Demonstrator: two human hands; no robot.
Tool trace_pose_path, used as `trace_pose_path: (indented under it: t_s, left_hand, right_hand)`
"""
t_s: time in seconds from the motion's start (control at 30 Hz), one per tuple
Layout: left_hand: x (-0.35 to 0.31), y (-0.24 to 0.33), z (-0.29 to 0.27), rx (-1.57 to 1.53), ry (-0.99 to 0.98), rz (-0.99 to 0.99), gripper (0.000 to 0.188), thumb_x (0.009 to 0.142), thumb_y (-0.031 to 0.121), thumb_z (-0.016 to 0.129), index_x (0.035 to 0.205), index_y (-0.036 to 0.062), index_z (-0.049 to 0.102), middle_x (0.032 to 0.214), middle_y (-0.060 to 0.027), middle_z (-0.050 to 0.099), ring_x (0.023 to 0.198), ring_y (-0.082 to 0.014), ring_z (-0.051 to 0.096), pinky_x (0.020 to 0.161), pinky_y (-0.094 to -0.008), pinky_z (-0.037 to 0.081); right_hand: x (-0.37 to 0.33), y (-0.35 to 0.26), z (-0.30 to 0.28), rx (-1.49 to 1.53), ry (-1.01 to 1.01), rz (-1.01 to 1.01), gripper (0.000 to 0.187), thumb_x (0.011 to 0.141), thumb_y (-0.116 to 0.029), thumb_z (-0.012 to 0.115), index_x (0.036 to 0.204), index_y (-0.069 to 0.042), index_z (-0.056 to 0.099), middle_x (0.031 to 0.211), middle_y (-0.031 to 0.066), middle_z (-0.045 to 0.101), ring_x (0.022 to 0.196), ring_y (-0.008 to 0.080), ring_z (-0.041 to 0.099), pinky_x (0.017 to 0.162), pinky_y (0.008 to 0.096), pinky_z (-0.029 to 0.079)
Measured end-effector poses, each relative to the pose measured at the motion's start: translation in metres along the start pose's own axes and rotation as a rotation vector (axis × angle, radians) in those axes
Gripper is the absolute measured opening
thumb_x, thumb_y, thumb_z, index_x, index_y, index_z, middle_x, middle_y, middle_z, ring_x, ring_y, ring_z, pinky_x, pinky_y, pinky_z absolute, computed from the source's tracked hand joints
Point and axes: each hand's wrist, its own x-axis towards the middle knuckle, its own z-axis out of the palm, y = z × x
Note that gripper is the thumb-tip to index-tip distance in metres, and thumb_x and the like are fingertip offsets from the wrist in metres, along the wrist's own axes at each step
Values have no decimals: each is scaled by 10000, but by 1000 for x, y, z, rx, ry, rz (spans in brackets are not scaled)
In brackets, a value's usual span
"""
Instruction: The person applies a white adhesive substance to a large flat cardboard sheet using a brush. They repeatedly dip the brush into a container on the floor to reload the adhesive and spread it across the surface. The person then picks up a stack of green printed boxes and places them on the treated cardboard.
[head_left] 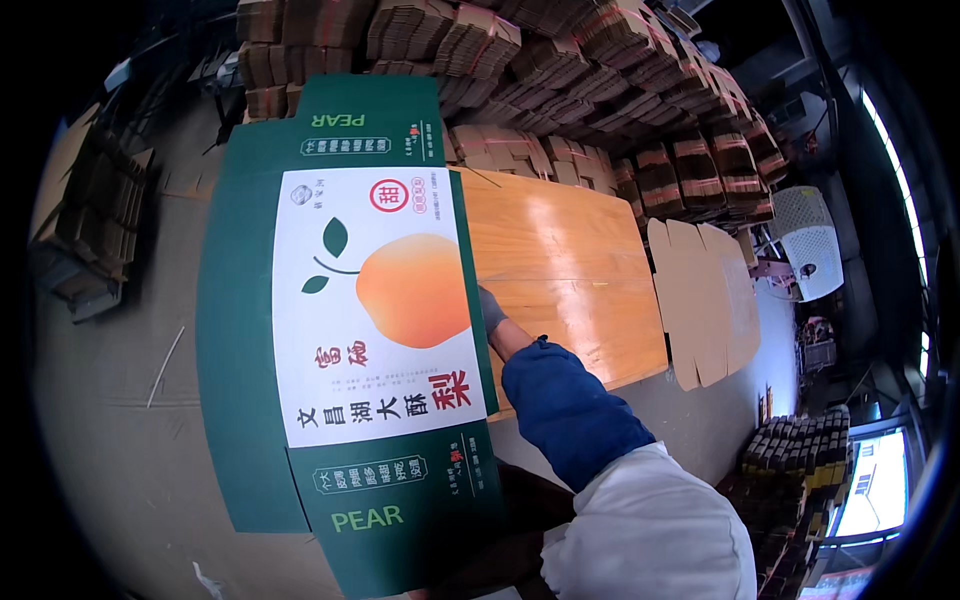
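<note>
A large flat carton blank, green with a white printed panel and an orange pear picture, spans the left and middle of the head view. My right hand wears a grey glove and holds the blank's right edge, its fingers hidden behind the board. A blue oversleeve covers that forearm. The blank overlaps the left side of a wooden tabletop and reaches out over the floor. At the bottom edge, a tiny skin-coloured sliver shows by the blank's near flap; whether it is my left hand is unclear.
Tied stacks of folded brown cardboard line the far side. Brown flat blanks lie beyond the table's right end. More cardboard rests on a cart at the left. Dark stacked cartons stand at the lower right. A thin strip lies on the floor.
</note>
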Motion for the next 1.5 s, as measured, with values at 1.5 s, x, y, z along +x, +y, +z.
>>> trace_pose_path:
  t_s: [1.5]
  left_hand:
    - [219,351,168,999,-407,-240,689,1034,539,310,1476,13,366,1468,-117,445,1340,-226,421,1114,-339,323]
  right_hand:
    - [-19,-6,11,-804,169,88,301,990,-275,400,1128,-118,616,971,195,663,925,392,637,783,462,522]
